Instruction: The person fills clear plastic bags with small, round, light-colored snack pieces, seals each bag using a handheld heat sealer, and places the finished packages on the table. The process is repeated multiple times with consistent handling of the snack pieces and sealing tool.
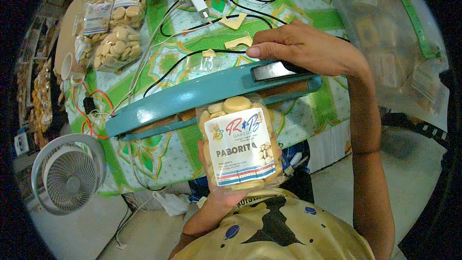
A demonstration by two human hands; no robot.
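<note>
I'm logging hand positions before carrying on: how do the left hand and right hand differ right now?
The left hand supports the labelled bag from below, while the right hand lies over the dark end of the teal sealer.
The left hand is partly hidden behind the bag; the right hand shows its back and thumb.
The left hand is nearer the person's body, the right hand farther out.
Both are bare.

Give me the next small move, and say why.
Probably press the sealer down with the right hand while the left hand steadies the bag: the right hand lies over the sealer's right end, a gap shows along its near side, and the bag's top sits at that side.
</note>
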